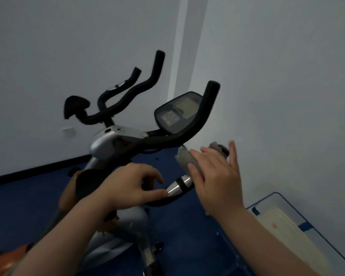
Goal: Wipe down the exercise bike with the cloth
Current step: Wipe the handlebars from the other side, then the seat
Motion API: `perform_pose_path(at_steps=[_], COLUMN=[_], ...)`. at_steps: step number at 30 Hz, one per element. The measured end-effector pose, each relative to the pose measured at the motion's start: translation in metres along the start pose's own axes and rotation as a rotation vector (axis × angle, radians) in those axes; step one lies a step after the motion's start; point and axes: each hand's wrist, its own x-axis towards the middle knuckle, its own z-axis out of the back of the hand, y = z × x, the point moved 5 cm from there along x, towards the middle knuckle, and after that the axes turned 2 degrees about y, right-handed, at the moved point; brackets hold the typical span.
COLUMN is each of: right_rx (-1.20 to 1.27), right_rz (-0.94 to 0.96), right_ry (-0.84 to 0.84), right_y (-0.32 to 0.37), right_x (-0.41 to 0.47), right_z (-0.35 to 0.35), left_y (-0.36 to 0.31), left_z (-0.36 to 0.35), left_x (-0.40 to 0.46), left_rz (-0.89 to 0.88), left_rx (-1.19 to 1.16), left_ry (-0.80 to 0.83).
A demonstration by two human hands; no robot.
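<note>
Head view looks down over an exercise bike (116, 144) that stands on a dark blue floor (187, 226) in the corner of a room with pale walls (277, 76). Its black handlebars (167, 140) curve up and away, with one upright end at the right (212, 92) and two more ends farther off at the left. A dark console (177, 112) with a greyish display screen sits between the bars, tilted toward the near side. A silver housing (106, 144) covers the stem below it.

At the near side, a handlebar end carries a silver metal grip sensor (178, 186) with a black band. The left hand (127, 188) rests at this bar just left of the sensor; its fingers are loosely curled, the thumb tip touching the silver part and the index finger arched above it, not closed round the bar.

The right hand (215, 176) lies just right of the sensor, pressing a grey cloth (185, 158) onto the bar. Its fingers are nearly straight and spread, with the cloth bunched beneath them and showing at both the left and far edges of the hand. The cloth is blurred, so its folds cannot be made out.

Near the right wall, a clear plastic bin (315, 236) with a cream-coloured object inside stands on the floor. An orange blurred shape (6, 261) shows at the near left corner.
</note>
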Motion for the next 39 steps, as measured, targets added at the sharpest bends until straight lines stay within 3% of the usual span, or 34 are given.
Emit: perform_pose_path(at_steps=[3,5,7,11,15,19,22,23,27,33,39], right_rx=[0.046,0.054,0.051,0.067,0.017,-0.026,0.061,0.091,0.282,0.23,0.056], right_rz=[-0.023,0.067,0.16,0.225,0.161,-0.134,-0.189,-0.176,-0.214,-0.391,0.078], right_ry=[0.145,0.262,0.384,0.548,0.484,0.707,0.89,0.893,0.628,0.459,0.369], right_y=[0.034,0.066,0.085,0.066,0.092,0.107,0.09,0.088,0.106,0.122,0.127], right_x=[-0.004,-0.008,-0.005,-0.004,-0.004,0.024,0.026,0.022,0.014,0.034,-0.028], right_z=[-0.01,-0.024,-0.03,-0.023,-0.026,-0.072,-0.086,-0.082,-0.059,-0.088,-0.038], left_y=[0.009,0.026,0.043,0.072,0.095,0.095,0.097,0.098,0.102,0.1,0.096], left_z=[0.011,0.022,0.028,0.021,0.017,0.016,0.014,0.013,0.012,0.014,0.018], left_x=[-0.008,-0.018,-0.031,-0.059,-0.067,-0.064,-0.064,-0.063,-0.062,-0.062,-0.063], left_rz=[0.048,0.134,0.206,0.154,0.294,0.244,0.189,0.178,0.149,0.104,0.026], left_rx=[-0.137,-0.251,-0.198,0.07,-0.109,-0.143,-0.218,-0.247,-0.316,-0.352,-0.283], left_ry=[-0.308,-0.598,-0.743,-0.681,-0.743,-0.75,-0.735,-0.724,-0.716,-0.675,-0.653])
